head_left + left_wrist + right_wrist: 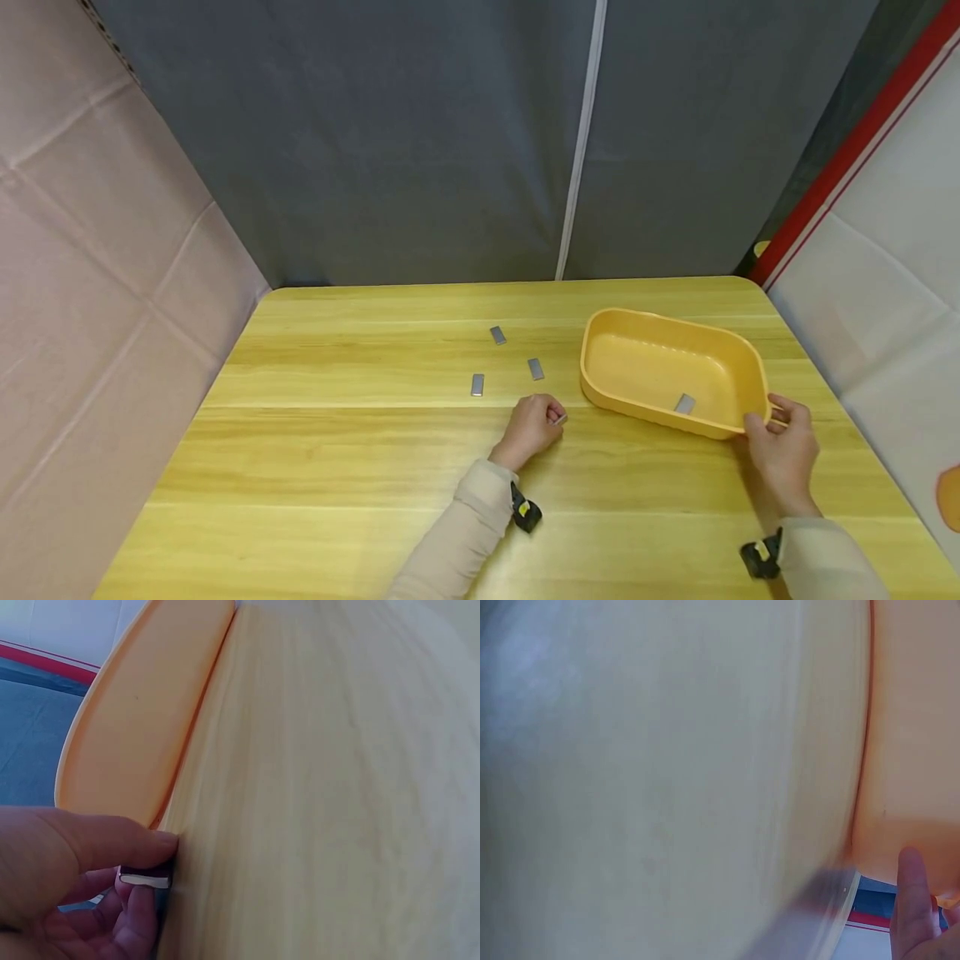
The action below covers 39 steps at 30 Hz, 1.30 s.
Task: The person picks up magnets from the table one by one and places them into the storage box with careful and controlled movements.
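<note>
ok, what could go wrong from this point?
1. The left hand only pinches a small metal plate at its fingertips; it could slip and drop onto the table.
2. The right hand grips the yellow tray at one corner; a tug might tilt it and slide out the plate inside.
3. Three loose plates lie near the left hand and could be knocked.
</note>
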Each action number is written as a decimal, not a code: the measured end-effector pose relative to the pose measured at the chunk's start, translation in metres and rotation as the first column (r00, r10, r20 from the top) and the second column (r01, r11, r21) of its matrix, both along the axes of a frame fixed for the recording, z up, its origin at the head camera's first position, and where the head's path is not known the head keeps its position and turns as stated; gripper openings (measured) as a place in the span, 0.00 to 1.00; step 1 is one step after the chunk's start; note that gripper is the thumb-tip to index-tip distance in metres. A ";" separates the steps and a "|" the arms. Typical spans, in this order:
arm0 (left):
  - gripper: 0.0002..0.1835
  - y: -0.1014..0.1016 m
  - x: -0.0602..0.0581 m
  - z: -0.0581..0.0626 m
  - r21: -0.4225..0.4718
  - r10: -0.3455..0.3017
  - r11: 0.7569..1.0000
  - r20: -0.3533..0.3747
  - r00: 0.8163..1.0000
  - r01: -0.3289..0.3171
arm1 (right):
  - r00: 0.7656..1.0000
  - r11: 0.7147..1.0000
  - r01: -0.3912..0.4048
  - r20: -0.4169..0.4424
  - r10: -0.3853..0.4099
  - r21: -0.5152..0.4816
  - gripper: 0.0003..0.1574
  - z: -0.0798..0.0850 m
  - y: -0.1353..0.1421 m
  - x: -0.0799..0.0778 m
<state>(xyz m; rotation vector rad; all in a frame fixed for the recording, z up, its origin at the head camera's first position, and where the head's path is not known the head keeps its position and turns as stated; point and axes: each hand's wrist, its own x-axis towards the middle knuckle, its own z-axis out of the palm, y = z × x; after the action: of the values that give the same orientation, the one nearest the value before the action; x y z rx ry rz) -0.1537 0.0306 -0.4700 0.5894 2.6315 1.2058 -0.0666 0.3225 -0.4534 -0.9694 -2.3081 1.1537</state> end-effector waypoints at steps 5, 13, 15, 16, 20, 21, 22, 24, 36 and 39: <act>0.05 -0.001 0.000 -0.002 0.010 0.006 1.000 -0.005 1.000 -0.006 | 1.000 1.000 -0.001 -0.001 0.001 -0.002 0.28 0.000 0.000 0.000; 0.05 -0.004 0.001 -0.002 0.041 0.000 0.999 -0.007 1.000 0.000 | 1.000 1.000 0.000 -0.003 0.000 -0.007 0.28 0.000 -0.001 0.001; 0.05 -0.005 0.001 -0.002 0.065 -0.002 0.998 0.009 1.000 0.002 | 1.000 1.000 0.003 -0.002 -0.003 -0.006 0.28 0.000 0.000 0.001; 0.05 -0.005 0.001 -0.003 0.077 -0.003 0.997 0.019 1.000 0.002 | 1.000 1.000 0.004 -0.002 -0.004 -0.005 0.28 -0.001 0.000 0.001; 0.05 -0.006 0.000 -0.004 0.122 0.004 0.992 0.067 0.998 -0.012 | 1.000 1.000 0.003 -0.002 -0.003 0.001 0.28 -0.001 0.001 0.001; 0.06 -0.006 0.000 -0.004 0.131 0.007 0.991 0.080 0.997 -0.018 | 1.000 1.000 0.002 -0.003 -0.002 0.001 0.28 -0.001 0.001 0.001; 0.06 -0.006 -0.001 -0.003 0.139 0.010 0.990 0.095 0.995 -0.023 | 1.000 1.000 0.001 -0.004 -0.001 0.001 0.28 -0.001 0.001 0.000; 0.06 -0.006 -0.001 -0.004 0.156 0.011 0.987 0.124 0.992 -0.031 | 1.000 1.000 0.002 -0.005 -0.002 0.001 0.28 -0.002 0.001 0.000; 0.06 -0.003 -0.001 0.007 0.278 0.036 0.957 0.177 0.984 -0.085 | 1.000 1.000 -0.003 -0.014 0.003 0.005 0.28 -0.001 0.000 0.000; 0.06 -0.002 -0.001 0.012 0.304 0.065 0.946 0.161 0.985 -0.112 | 1.000 1.000 0.000 -0.017 0.000 0.004 0.28 0.000 0.000 0.000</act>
<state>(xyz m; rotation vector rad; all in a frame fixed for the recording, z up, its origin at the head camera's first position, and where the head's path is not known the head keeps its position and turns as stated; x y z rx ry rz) -0.1547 0.0289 -0.4580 0.4117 2.3831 1.6436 -0.0670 0.3222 -0.4538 -0.9551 -2.2965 1.1522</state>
